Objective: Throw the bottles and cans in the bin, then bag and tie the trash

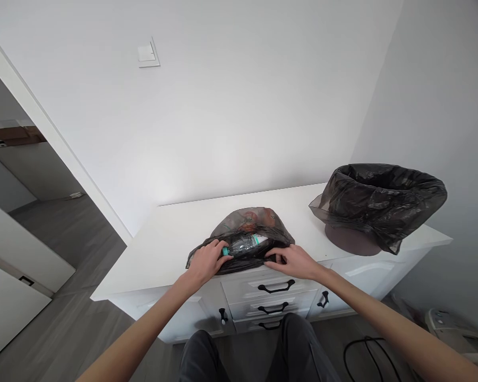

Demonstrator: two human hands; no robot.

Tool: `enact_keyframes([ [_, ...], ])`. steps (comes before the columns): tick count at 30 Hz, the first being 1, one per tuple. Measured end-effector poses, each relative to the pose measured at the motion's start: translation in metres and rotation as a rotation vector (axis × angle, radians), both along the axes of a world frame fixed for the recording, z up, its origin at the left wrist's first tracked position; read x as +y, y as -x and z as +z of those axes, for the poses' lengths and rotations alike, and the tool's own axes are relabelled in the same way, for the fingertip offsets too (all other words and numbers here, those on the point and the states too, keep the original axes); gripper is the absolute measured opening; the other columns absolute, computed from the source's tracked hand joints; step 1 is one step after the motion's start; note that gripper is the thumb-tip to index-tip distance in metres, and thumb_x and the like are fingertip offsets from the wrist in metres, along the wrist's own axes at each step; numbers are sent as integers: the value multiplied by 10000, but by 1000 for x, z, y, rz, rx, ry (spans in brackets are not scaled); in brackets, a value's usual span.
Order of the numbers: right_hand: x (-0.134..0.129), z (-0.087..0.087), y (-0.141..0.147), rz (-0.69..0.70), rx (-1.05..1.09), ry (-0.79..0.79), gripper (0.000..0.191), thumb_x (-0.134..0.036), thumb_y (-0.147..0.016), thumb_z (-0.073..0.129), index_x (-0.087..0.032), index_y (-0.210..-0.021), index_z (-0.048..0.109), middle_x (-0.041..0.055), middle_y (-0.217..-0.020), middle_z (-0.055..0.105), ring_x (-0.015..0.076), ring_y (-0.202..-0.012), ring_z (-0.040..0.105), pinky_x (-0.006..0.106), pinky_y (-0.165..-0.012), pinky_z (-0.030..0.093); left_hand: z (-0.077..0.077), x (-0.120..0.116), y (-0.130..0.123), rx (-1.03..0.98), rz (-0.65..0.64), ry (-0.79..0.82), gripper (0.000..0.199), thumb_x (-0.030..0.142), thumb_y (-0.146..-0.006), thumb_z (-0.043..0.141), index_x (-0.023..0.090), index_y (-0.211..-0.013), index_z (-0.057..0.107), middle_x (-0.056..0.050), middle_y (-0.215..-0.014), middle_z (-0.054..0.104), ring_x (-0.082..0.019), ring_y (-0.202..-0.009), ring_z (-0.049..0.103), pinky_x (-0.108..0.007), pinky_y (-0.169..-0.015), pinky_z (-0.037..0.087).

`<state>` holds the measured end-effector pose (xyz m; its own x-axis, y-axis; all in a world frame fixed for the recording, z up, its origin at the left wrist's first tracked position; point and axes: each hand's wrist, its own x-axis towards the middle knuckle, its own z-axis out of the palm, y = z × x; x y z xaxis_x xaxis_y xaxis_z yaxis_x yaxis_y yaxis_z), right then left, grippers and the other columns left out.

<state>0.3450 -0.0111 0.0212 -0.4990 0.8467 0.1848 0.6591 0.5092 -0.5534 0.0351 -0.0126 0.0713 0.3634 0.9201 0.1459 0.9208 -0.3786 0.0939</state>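
Note:
A dark, thin plastic bag (pixel 252 218) lies on the white cabinet top near its front edge, its mouth facing me. Inside the mouth is a clear bottle (pixel 242 245) with a green cap, lying on its side. My left hand (pixel 207 260) is at the bag's left side, thumb and fingers closed around the green cap end and bag edge. On the right, my right hand (pixel 289 260) pinches the bag's rim with its fingers curled. Reddish items show through the bag's film.
A brownish bin (pixel 348 240) lined with a black bag (pixel 382 199) stands at the right end of the white cabinet (pixel 175 223). Black drawer handles (pixel 276 287) are below. A black cable (pixel 368 339) lies on the floor at right; a doorway is at left.

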Motion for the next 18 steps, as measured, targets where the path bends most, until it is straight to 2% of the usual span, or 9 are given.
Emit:
enact_keyframes([
  [3, 14, -1, -11, 19, 271, 305, 480, -637, -922, 606, -230, -1119, 765, 25, -756, 731, 179, -662, 637, 271, -579, 415, 19, -3, 11, -14, -71, -72, 290, 460, -997, 512, 244, -1145, 634, -110, -1181, 693, -256, -835, 715, -359, -738, 519],
  [6, 29, -9, -18, 9, 471, 508, 592, -699, -889, 612, -190, -1162, 742, 28, -771, 703, 116, -480, 515, 265, -477, 374, 53, -12, 26, -124, -78, -62, 382, 556, -1015, 444, 250, -1172, 610, -79, -1054, 736, -262, -862, 720, -366, -738, 533],
  [8, 35, -15, -20, -12, 560, 540, 609, -711, -878, 620, -179, -1152, 733, 22, -773, 692, 84, -415, 455, 268, -465, 386, 80, -21, 37, -272, 12, -5, 475, 627, -1004, 430, 247, -1243, 585, -61, -946, 756, -263, -842, 735, -334, -646, 525],
  [10, 37, -21, -19, -28, 630, 529, 586, -701, -868, 646, -179, -1120, 729, 15, -750, 678, 86, -416, 462, 267, -465, 401, 107, -28, 50, -453, 124, -1, 548, 673, -979, 451, 233, -1281, 576, -55, -856, 758, -265, -815, 749, -296, -552, 487],
  [12, 36, -25, -18, -41, 689, 501, 539, -676, -872, 661, -183, -1080, 727, 4, -723, 658, 93, -424, 470, 269, -460, 400, 131, -29, 64, -606, 229, -93, 561, 688, -938, 521, 227, -1245, 606, -60, -885, 768, -252, -774, 754, -278, -520, 470],
  [13, 35, -26, -17, -46, 712, 487, 515, -661, -880, 661, -185, -1065, 726, -2, -710, 646, 94, -423, 471, 271, -462, 401, 140, -26, 72, -667, 272, -159, 554, 686, -913, 566, 226, -1217, 620, -68, -963, 776, -236, -747, 752, -279, -527, 482],
  [16, 33, -28, -16, -56, 750, 471, 464, -628, -900, 658, -188, -1037, 718, -14, -690, 625, 92, -416, 475, 274, -468, 395, 155, -7, 97, -777, 342, -349, 537, 650, -853, 671, 230, -1184, 623, -86, -1246, 729, -173, -672, 725, -288, -562, 526],
  [18, 33, -28, -16, -68, 759, 472, 460, -625, -894, 669, -187, -1026, 712, -18, -683, 614, 93, -415, 476, 271, -457, 379, 155, 14, 112, -735, 388, -419, 524, 627, -841, 691, 234, -1181, 623, -77, -1267, 715, -151, -636, 703, -272, -524, 504],
])
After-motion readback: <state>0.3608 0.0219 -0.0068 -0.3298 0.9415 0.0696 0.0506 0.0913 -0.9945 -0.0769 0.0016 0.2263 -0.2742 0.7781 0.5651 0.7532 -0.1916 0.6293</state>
